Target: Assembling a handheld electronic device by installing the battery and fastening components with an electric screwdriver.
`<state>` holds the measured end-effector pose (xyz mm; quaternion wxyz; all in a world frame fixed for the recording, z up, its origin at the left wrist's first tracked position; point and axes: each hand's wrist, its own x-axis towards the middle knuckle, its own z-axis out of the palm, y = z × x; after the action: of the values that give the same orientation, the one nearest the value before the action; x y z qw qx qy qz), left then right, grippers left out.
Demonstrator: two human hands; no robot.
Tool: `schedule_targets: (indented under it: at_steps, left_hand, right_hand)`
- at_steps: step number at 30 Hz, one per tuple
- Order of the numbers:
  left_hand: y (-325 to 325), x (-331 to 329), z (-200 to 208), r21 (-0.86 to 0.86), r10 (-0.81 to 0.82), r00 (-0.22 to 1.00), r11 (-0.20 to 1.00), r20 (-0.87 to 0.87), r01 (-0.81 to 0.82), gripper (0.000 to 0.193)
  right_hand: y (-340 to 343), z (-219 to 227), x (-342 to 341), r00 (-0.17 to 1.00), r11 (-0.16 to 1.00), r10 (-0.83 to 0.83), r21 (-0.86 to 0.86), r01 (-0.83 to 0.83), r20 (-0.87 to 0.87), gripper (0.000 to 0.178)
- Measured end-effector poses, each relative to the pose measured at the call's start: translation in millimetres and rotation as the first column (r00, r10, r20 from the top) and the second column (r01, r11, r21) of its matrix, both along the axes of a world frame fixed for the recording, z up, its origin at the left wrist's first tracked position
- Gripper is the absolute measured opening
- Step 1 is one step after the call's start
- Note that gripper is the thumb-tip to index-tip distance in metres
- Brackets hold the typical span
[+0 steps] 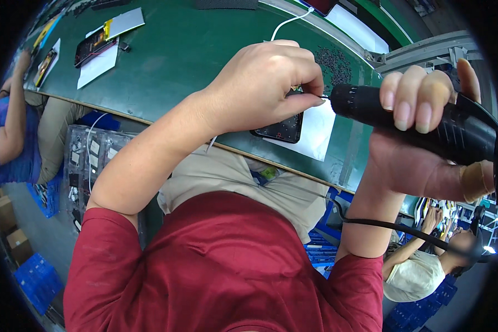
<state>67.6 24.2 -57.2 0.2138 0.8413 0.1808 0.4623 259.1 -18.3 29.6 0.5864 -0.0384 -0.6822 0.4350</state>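
Note:
In my right hand (420, 116) is a black electric screwdriver (354, 100), gripped round its body with its bit end turned to the left. A cord runs from it. My left hand (271, 83) is closed in a pinch, thumb and forefinger meeting right at the thin bit tip. What those fingers hold is too small and hidden to make out. Below the left hand, a black phone-like device (282, 130) lies partly covered on a white sheet of paper (317, 133) on the green bench (177, 61).
Many tiny dark pieces, like screws, lie in a pile (336, 63) beyond my hands. A white cable (288, 21) crosses the far side. At the left, an opened device (89, 48) lies on paper. Co-workers sit at both sides; blue crates (39, 281) stand on the floor.

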Motion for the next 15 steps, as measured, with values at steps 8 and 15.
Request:
schedule_targets:
  at_steps: [8, 15]
  left_hand:
    - [-19.8, -25.9, -8.7, -0.013, 0.102, 0.994, 0.995, -0.049, -0.103, 0.047]
    - [-25.1, -27.2, -18.6, 0.175, 0.032, 0.921, 0.984, -0.387, 0.040, 0.067]
  right_hand:
    - [-14.4, -18.9, -2.7, 0.995, 0.978, -0.086, -0.195, 0.075, -0.045, 0.108]
    - [-23.6, -18.4, 15.5, 0.979, 0.945, -0.200, -0.259, 0.202, 0.032, 0.096]
